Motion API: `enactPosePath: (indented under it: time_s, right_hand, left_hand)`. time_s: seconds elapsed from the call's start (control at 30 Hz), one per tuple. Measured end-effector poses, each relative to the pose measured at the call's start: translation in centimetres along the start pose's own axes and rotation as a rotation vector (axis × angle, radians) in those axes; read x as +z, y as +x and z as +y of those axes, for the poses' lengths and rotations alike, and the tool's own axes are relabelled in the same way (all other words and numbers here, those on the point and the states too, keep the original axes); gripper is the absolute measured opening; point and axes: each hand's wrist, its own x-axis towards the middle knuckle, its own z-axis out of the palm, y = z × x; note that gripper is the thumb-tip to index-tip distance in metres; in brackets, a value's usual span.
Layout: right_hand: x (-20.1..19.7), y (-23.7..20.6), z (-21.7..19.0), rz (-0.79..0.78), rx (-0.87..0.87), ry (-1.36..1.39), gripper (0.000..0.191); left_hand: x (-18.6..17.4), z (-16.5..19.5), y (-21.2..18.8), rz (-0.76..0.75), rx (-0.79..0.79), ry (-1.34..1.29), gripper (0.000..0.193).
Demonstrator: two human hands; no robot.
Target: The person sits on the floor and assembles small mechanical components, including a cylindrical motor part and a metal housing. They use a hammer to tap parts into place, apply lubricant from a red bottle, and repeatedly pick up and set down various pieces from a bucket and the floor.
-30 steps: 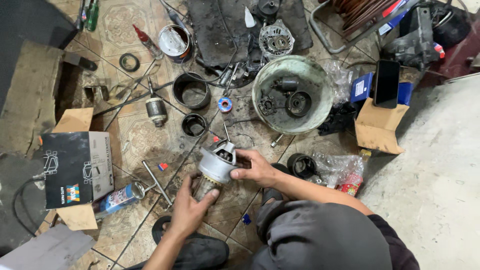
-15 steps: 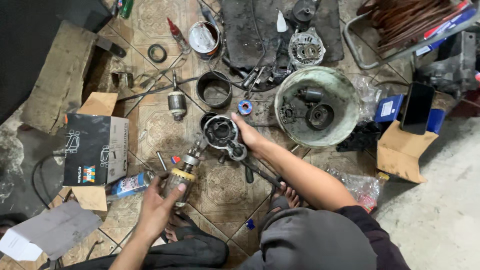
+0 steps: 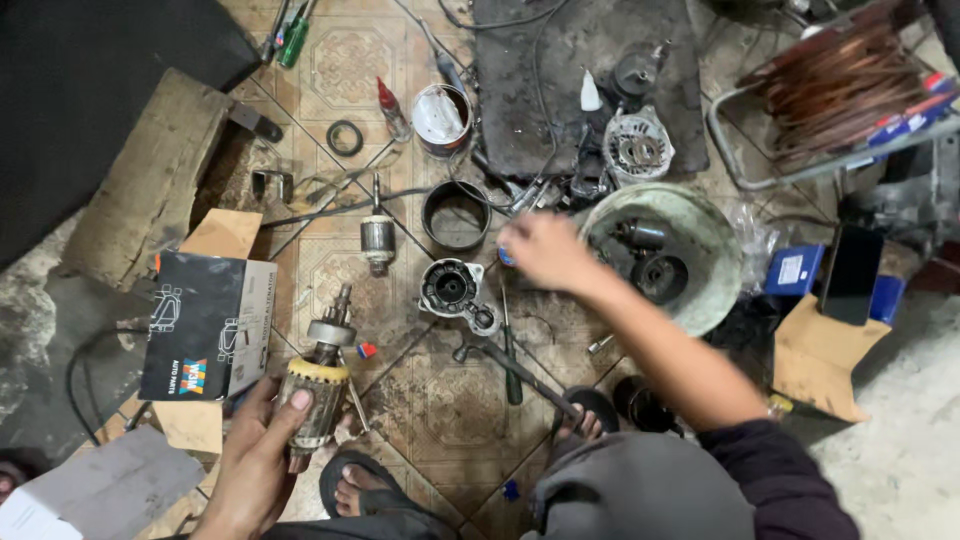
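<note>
Grimy patterned floor tiles (image 3: 440, 410) carry scattered starter parts. Left of the aluminium housing (image 3: 455, 290), already stripped and lying empty, the left hand (image 3: 255, 460) grips the pulled-out armature (image 3: 318, 385); right of it, the right hand (image 3: 545, 250) reaches toward a blue roll (image 3: 505, 257), fingers blurred, grip unclear.

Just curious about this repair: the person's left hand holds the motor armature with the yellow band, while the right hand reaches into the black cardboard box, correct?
Not quite. The left hand does hold the armature, but the head view shows the right hand reaching beside the pale green basin, far from the black box.
</note>
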Motion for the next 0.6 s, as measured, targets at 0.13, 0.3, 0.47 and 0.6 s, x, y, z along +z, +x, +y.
enactPosePath:
  time_s: [0.13,0.3,0.47,0.6]
  right_hand:
    - [-8.0,10.3,-1.6,0.080,-0.207,-0.245,0.050]
    - [-6.9,21.6,-3.4,-0.124,-0.380,-0.405,0.061]
    - [-2.6,27.4,-3.5,-0.264,-0.206,-0.623,0.053]
    - [-0.5,29.3,-2.6,-0.237,-0.185,-0.655,0.039]
  left_hand:
    - [-0.1,1.2,3.8,-0.091,-0.037,-0.146,0.052]
    - [-0.9,3.1,7.5,-0.115,-0.077,-0.216,0.057]
    - [-1.6,4.5,10.9,-0.035,-0.220,-0.085,0.064]
    - [0.0,5.6,13.3,-0.161,-0.001,-0.031,0.067]
